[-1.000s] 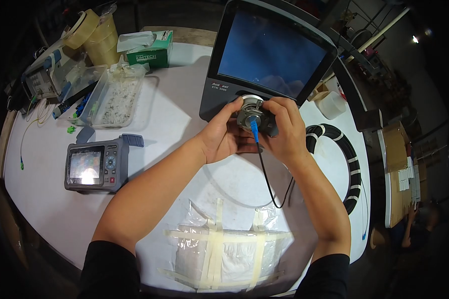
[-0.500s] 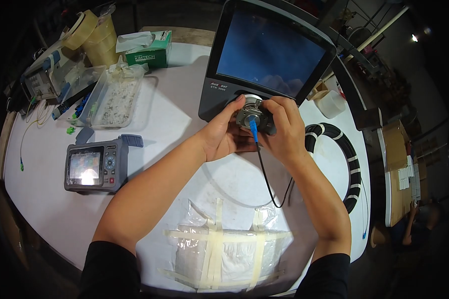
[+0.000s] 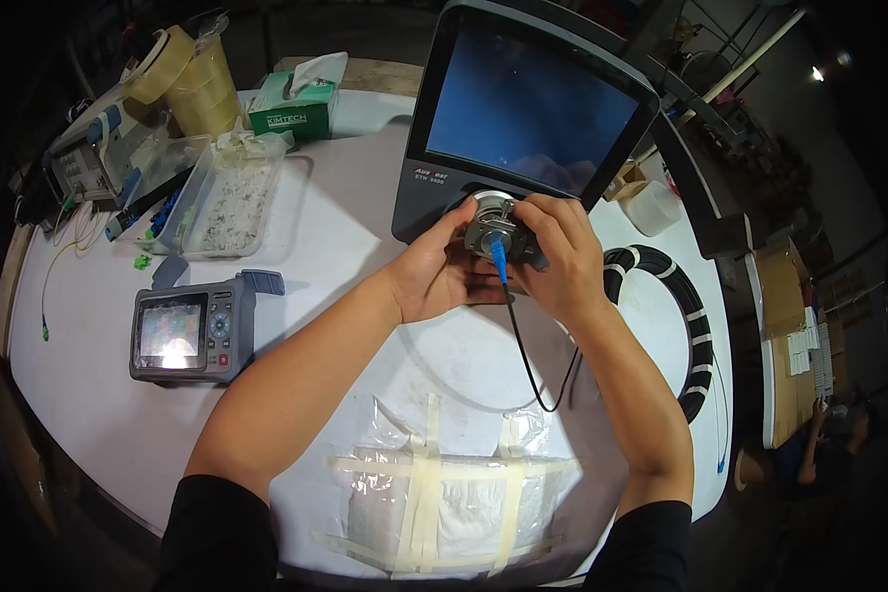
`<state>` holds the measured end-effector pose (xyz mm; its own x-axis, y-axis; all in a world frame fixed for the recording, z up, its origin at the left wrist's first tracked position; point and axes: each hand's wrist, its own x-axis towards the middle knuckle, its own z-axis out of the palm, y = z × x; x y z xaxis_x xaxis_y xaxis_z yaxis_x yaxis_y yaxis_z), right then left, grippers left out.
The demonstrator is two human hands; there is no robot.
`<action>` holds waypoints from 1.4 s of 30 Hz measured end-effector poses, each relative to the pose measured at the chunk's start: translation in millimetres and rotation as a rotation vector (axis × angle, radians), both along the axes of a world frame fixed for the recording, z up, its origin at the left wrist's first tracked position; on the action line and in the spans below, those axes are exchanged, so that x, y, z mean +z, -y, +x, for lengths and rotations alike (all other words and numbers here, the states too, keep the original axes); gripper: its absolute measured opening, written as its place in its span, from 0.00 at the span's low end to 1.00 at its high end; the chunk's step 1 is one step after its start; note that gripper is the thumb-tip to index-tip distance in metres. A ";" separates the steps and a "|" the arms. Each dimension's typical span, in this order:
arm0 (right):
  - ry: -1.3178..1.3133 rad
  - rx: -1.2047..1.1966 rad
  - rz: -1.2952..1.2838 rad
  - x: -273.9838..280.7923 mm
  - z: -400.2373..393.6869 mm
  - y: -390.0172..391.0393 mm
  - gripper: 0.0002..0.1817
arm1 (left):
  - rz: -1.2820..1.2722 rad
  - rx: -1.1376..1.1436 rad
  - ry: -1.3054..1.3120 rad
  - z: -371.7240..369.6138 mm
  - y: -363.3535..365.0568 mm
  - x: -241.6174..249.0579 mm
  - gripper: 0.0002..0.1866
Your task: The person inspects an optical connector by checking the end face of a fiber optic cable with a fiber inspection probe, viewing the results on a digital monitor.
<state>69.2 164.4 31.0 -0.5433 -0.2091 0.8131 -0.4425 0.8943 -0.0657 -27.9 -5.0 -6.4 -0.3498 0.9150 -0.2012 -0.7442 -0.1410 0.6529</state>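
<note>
A round metal fixture (image 3: 490, 223) sits at the lower front of a dark monitor unit (image 3: 533, 99) whose screen shows blurry blue. A blue connector (image 3: 498, 259) is in the fixture, and a black cable (image 3: 519, 345) hangs from it in a loop. Around the fixture's left side and underside, my left hand (image 3: 434, 266) is closed, its thumb near the silver ring. My right hand (image 3: 562, 252) grips the fixture's right side, with fingers bent over its top edge. The undersides of the fingers are partly hidden.
At left stands a handheld tester (image 3: 192, 331). Behind it are a clear bin (image 3: 229, 202), tape rolls (image 3: 197, 89) and a green tissue box (image 3: 296, 111). A coiled black cable (image 3: 699, 335) lies at right. A taped white pad (image 3: 464, 508) is in front. Another person (image 3: 829, 444) is far right.
Both hands hold nearly the same place, with slight finger shifts at the fixture. The view has shifted a little. The tissue on the green box now stands up higher.
</note>
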 end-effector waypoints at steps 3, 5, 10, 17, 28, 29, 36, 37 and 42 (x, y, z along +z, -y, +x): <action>0.008 0.006 -0.005 -2.5 -0.9 -1.8 0.37 | 0.034 -0.021 -0.028 0.4 0.8 -1.8 0.39; 0.010 0.008 0.011 -0.9 -0.9 -3.1 0.37 | 0.037 -0.023 -0.037 1.8 1.8 0.8 0.38; 0.036 0.030 -0.028 2.7 1.4 -1.5 0.38 | 0.037 -0.010 -0.055 7.8 1.2 3.4 0.38; 0.061 0.047 -0.057 3.9 3.3 -1.4 0.39 | -0.523 0.537 -0.841 27.3 19.4 15.9 0.25; 0.069 0.096 -0.089 2.5 5.0 -4.2 0.41 | 0.037 0.931 -1.834 26.4 9.4 14.0 0.28; 0.064 0.099 -0.090 1.9 4.7 -4.0 0.41 | 0.037 0.927 -1.841 26.0 9.8 14.2 0.28; 0.015 0.086 -0.074 3.1 6.5 -0.6 0.38 | 0.014 0.928 -1.857 24.2 9.5 12.1 0.28; 0.002 0.087 -0.071 2.9 6.4 -0.5 0.38 | 0.008 0.926 -1.855 24.4 9.3 12.4 0.29; -0.017 0.086 -0.064 3.3 7.3 -0.1 0.37 | -0.021 0.934 -1.860 24.4 7.8 12.7 0.29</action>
